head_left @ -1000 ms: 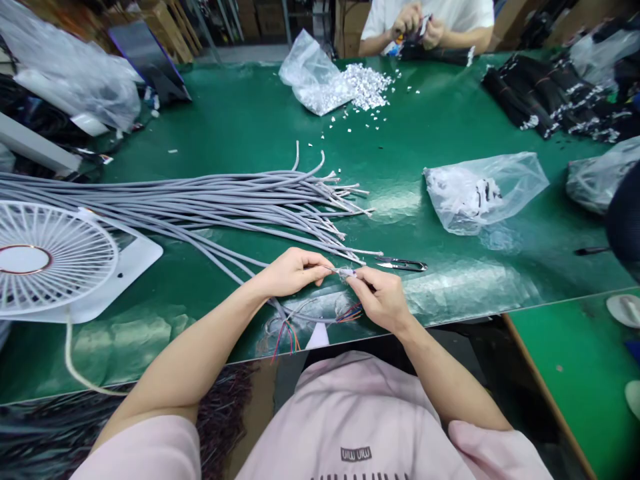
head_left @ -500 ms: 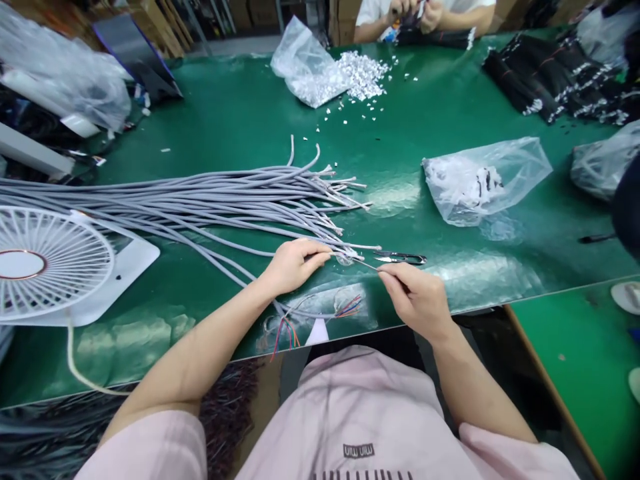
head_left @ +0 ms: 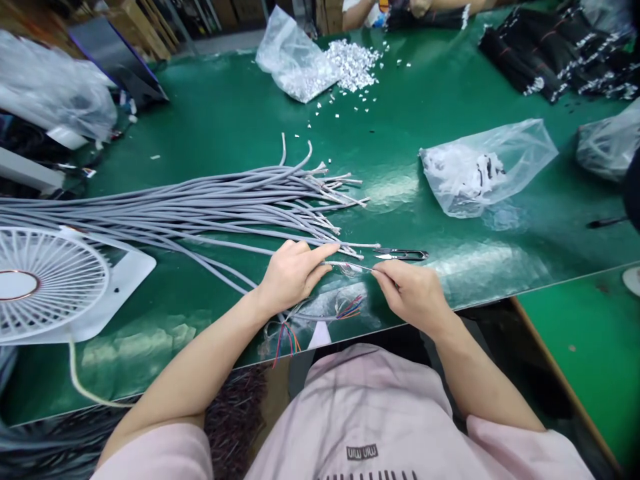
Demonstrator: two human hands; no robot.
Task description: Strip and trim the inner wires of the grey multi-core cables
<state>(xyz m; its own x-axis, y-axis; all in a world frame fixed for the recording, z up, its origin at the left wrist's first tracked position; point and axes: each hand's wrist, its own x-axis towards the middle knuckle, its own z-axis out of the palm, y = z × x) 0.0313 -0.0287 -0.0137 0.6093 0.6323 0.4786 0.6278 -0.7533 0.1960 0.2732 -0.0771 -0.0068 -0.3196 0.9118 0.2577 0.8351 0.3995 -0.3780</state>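
My left hand [head_left: 295,275] pinches a grey cable near its stripped end, and much of that cable is hidden under the fingers. A thin pale strand [head_left: 357,266] runs from this end to my right hand [head_left: 413,290], whose thumb and forefinger are closed on it. Just beyond both hands lies a bundle of grey cables [head_left: 200,200] with whitish frayed ends. Thread snips [head_left: 403,255] rest on the green table right behind my right hand. Nearer to me are cable ends with fanned coloured wires [head_left: 350,307] and more coloured wires [head_left: 287,339] at the table's edge.
A white fan [head_left: 55,280] stands at the left. Farther back, a plastic bag [head_left: 293,60] lies beside spilled small white pieces [head_left: 355,63]. Another clear bag [head_left: 470,177] is at the right, with black cable bundles [head_left: 550,53] behind. A co-worker's arm [head_left: 357,13] shows across the table.
My left hand has shifted slightly right and toward me, its forefinger now stretched farther along the cable. My right hand moved slightly left, still pinching the strand. The camera view has tilted a little.
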